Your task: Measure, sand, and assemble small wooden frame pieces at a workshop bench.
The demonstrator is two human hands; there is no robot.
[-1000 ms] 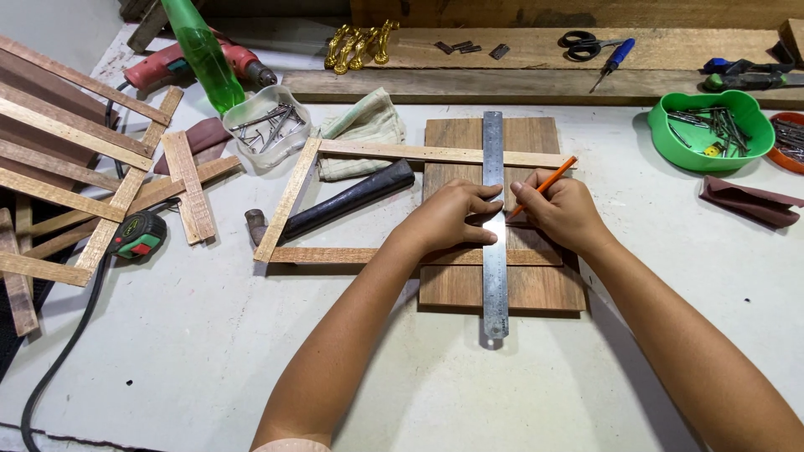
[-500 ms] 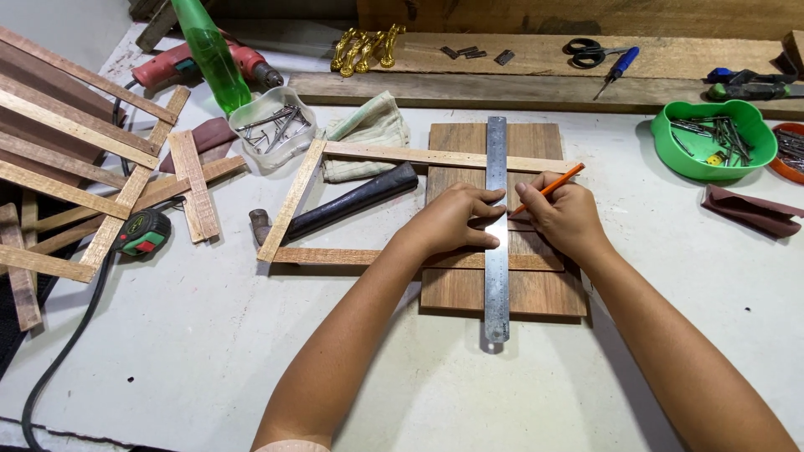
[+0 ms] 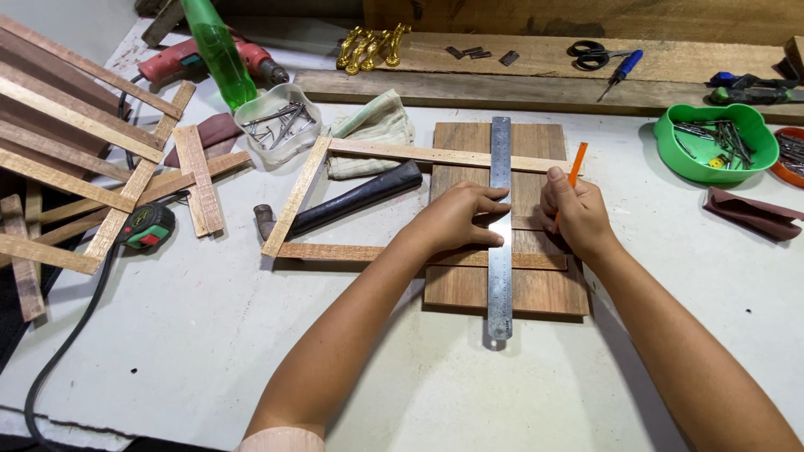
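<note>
My left hand (image 3: 459,219) presses flat on a long steel ruler (image 3: 500,276) that lies lengthwise across a brown wooden board (image 3: 469,289). My right hand (image 3: 576,213) holds an orange pencil (image 3: 576,163) upright, just right of the ruler, resting on the board. A frame of thin pale wood strips (image 3: 293,201) lies partly over the board, its strips passing under the ruler. Inside the frame lies a hammer (image 3: 352,201) with a dark handle.
Loose wood strips (image 3: 75,159) pile at the left by a green tape measure (image 3: 146,226). A clear tub of nails (image 3: 276,125), green bottle (image 3: 219,52), red drill (image 3: 180,57), cloth (image 3: 373,125), green bowl of nails (image 3: 712,142), scissors (image 3: 596,57), a plank (image 3: 536,84).
My right hand has shifted a little to the right of the ruler and tipped the pencil from slanted to nearly upright. The left hand stays on the ruler.
</note>
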